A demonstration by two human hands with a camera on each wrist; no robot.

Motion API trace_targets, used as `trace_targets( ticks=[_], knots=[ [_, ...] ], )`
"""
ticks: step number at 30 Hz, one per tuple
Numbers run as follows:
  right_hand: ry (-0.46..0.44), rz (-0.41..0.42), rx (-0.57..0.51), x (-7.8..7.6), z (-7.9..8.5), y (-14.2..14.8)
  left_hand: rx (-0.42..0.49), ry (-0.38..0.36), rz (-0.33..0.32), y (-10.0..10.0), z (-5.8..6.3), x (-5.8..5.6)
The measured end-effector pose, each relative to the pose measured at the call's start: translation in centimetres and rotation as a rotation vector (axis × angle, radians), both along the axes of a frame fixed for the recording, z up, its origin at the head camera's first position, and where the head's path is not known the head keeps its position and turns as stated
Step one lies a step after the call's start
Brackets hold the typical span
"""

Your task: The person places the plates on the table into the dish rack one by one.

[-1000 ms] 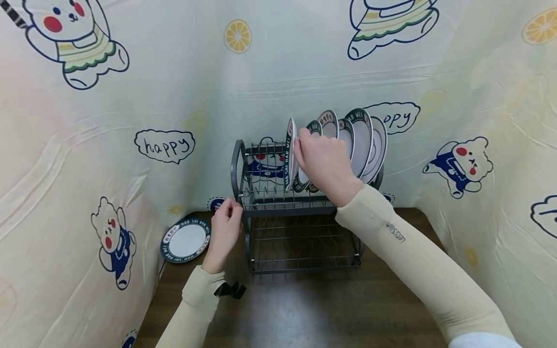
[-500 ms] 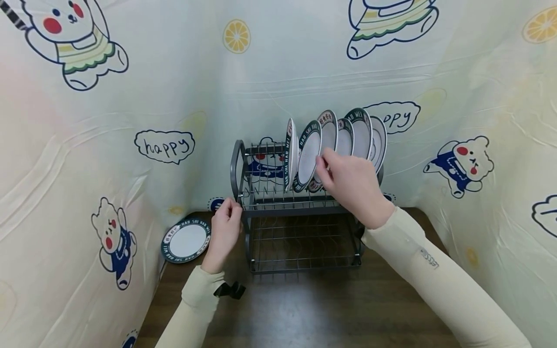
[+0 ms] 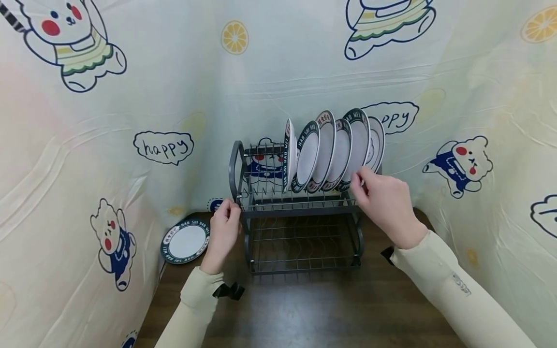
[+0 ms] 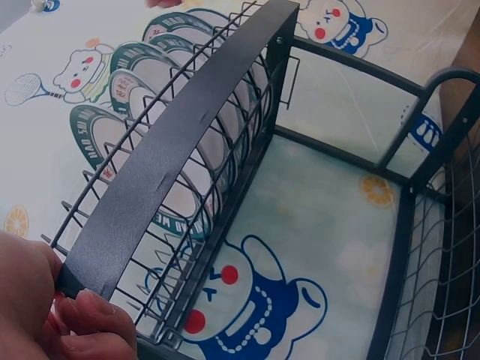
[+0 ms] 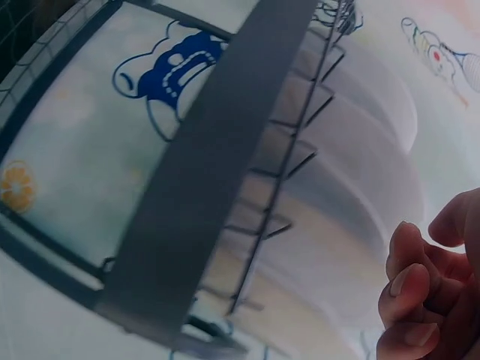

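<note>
A dark grey two-tier dish rack [image 3: 300, 211] stands against the back, with several white, green-rimmed plates [image 3: 307, 157] upright side by side on its upper tier. My left hand [image 3: 225, 220] grips the rack's front left corner; in the left wrist view its thumb and fingers curl round the end of the flat front bar [image 4: 161, 161]. Just in front of the rightmost plates is my right hand [image 3: 387, 205], holding nothing. The right wrist view shows its fingers [image 5: 409, 285] loosely curled, with the thumb apart from them, beside the plates' pale backs [image 5: 352, 150].
One more green-rimmed plate [image 3: 187, 240] leans at the left, by the cloth. The lower tier [image 3: 304, 244] of the rack sits over the brown wooden table [image 3: 304, 309]. Printed cloth [image 3: 278, 72] surrounds the table at the back and sides.
My right hand has moved from the left plates rightward and down toward the rack's right end, uncovering the plates. The left hand stays at the rack's corner.
</note>
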State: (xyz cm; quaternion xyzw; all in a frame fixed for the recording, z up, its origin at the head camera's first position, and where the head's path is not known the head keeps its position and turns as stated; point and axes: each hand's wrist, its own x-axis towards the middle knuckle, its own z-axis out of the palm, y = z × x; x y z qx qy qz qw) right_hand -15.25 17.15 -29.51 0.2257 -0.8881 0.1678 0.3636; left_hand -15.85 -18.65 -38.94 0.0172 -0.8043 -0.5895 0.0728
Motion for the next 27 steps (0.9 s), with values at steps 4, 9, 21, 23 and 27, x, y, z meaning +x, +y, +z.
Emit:
trace_targets(
  ticks=[4,9,21,23,27],
  knots=[
    [-0.009,-0.026,-0.011,0.1,-0.9,1.2,0.006,-0.017,0.0,0.3,0.8,0.5],
    [-0.019,-0.065,-0.022,0.1,-2.3,2.6,-0.005,-0.012,-0.011,1.0,3.0,1.9],
    [-0.209,-0.195,-0.037,-0.2,-4.6,5.7,-0.034,0.038,-0.019,1.3,3.9,2.4],
    [-0.253,-0.204,-0.04,-0.4,-4.8,5.9,-0.038,0.045,-0.015,1.3,3.9,2.4],
    [-0.316,-0.209,-0.051,-0.8,-5.1,6.1,-0.05,0.061,-0.001,1.4,3.8,2.3]
  ],
)
